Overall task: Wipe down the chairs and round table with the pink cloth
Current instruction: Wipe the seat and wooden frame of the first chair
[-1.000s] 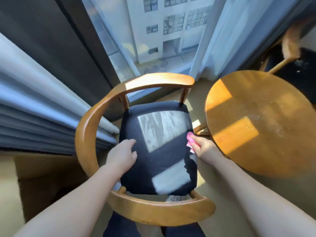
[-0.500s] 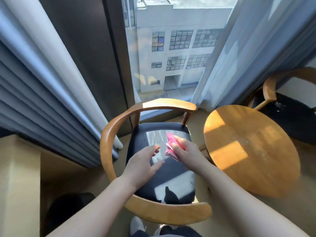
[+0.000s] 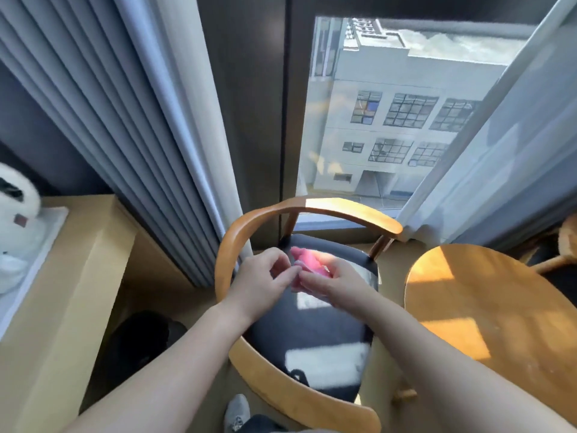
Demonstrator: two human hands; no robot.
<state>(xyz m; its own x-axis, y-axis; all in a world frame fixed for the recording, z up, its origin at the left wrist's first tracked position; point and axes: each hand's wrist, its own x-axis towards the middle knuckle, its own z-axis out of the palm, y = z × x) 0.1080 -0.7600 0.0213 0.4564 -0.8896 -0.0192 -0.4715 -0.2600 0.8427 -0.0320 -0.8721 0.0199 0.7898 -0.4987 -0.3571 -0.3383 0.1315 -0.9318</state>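
Over the dark seat of the wooden chair [image 3: 299, 398], the left hand [image 3: 259, 282] and right hand [image 3: 331, 284] meet. Each grip pinches the pink cloth [image 3: 307, 260], which is bunched, crumpled and sunlit between them. Just right stands the round desk [image 3: 484, 307], sun-patched.

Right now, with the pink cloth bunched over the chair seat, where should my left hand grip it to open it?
Probably the free end of the pink cloth that sticks up beyond the right hand, pinched from the left. The right hand wraps the lower bunch, so only that end is exposed, and the fingertips of the left hand pinch its edge.
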